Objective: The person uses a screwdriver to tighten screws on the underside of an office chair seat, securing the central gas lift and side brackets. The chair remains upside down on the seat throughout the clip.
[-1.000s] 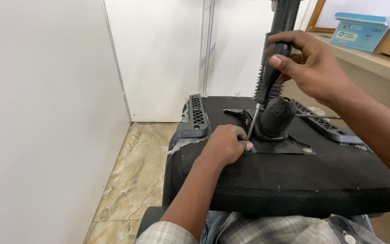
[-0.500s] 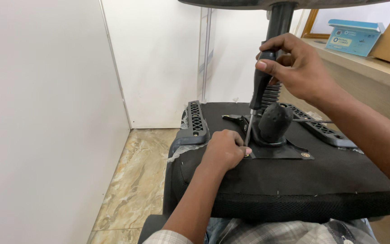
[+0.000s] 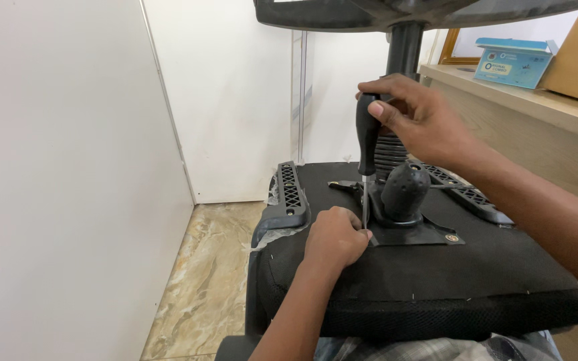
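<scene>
Screwdriver being gripped at black handle by right hand, long axis upright, tip pointing down onto mounting plate of upturned chair seat. Shaft being pinched near tip by left hand. Blue box being left shut on shelf; contents hidden.

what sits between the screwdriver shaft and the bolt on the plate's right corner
In the head view, the black knob on the metal plate sits between the screwdriver and the bolt.

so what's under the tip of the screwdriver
The screwdriver points down at a corner of the black metal plate. The left hand covers the tip, so no screw shows.

Bright, even daylight; sharp, wide-angle edges.
</scene>
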